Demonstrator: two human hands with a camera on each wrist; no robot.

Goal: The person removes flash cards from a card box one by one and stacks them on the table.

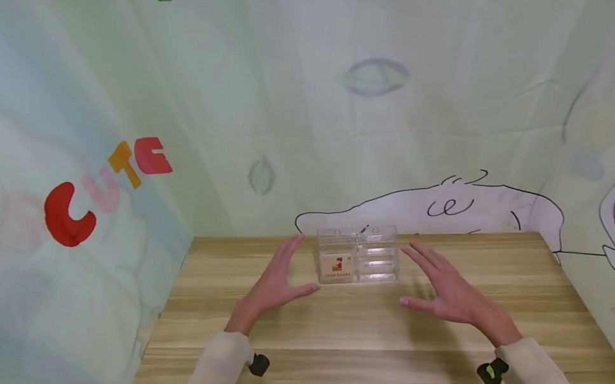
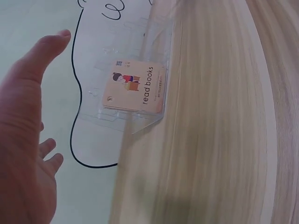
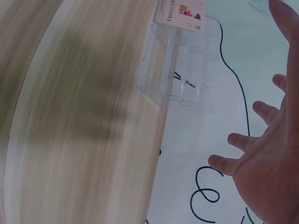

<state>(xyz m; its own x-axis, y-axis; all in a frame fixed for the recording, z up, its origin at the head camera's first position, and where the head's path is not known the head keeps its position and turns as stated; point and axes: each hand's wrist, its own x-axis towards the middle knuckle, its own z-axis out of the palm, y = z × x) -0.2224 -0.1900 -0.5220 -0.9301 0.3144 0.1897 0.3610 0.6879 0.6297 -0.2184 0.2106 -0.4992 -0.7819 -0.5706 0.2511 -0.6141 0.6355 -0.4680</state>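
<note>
A clear plastic box [image 1: 378, 266] with two side-by-side compartments stands near the table's back edge. Its left part holds a stack of picture cards [image 1: 336, 268]; in the left wrist view the top card [image 2: 135, 86] reads "read books". Inside the right part [image 3: 180, 70] I see only clear plastic ledges. My left hand [image 1: 274, 284] is left of the box, fingers extended and thumb spread, holding nothing. On the other side my right hand [image 1: 448, 290] has its fingers stretched toward the box, apart from it and holding nothing.
The wood-grain table [image 1: 334, 349] meets a printed cloth backdrop [image 1: 295, 107] behind the box. Another cloth wall [image 1: 41, 300] with "CUTE" letters runs along the left side. Dark wrist cameras [image 1: 491, 372] sit at both sleeves.
</note>
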